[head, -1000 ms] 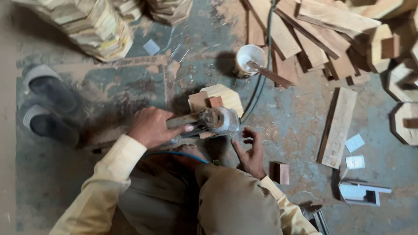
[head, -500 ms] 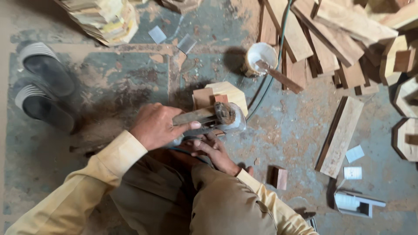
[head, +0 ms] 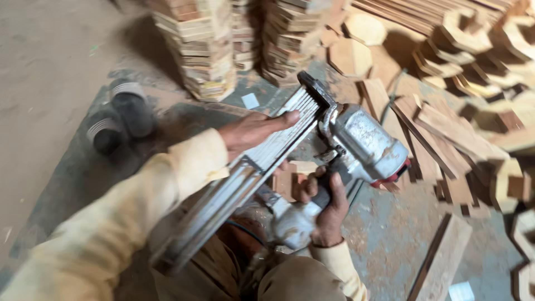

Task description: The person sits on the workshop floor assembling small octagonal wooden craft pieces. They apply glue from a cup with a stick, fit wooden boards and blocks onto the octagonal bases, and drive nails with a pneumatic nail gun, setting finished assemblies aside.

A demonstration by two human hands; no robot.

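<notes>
We hold a pneumatic nail gun (head: 334, 161) lifted off the floor and tilted close to the camera. Our right hand (head: 323, 209) is wrapped tight around its grip, fingers closed, with the grey body and red-trimmed cap just above it. Our left hand (head: 253, 131) lies curled over the long ribbed magazine (head: 251, 178), thumb stretched along its top edge, so both hands are shut on the one tool. We judge this to be a check or reload of the magazine rather than a firing stroke, since the nose points away from any workpiece; a next move would call for a steady grip and the nose kept clear of our fingers.

Just under the gun, between our hands, sits a small wooden block (head: 290, 178), resting on the dusty concrete floor (head: 384, 245). A plank (head: 443, 259) lies near the floor's lower right edge. Farther left, a pair of dark sandals (head: 120, 114) lies on the floor. Beyond them rise stacks of cut boards (head: 200, 50), and toward the far right corner lie heaps of octagonal wooden pieces (head: 468, 39) and loose strips.
</notes>
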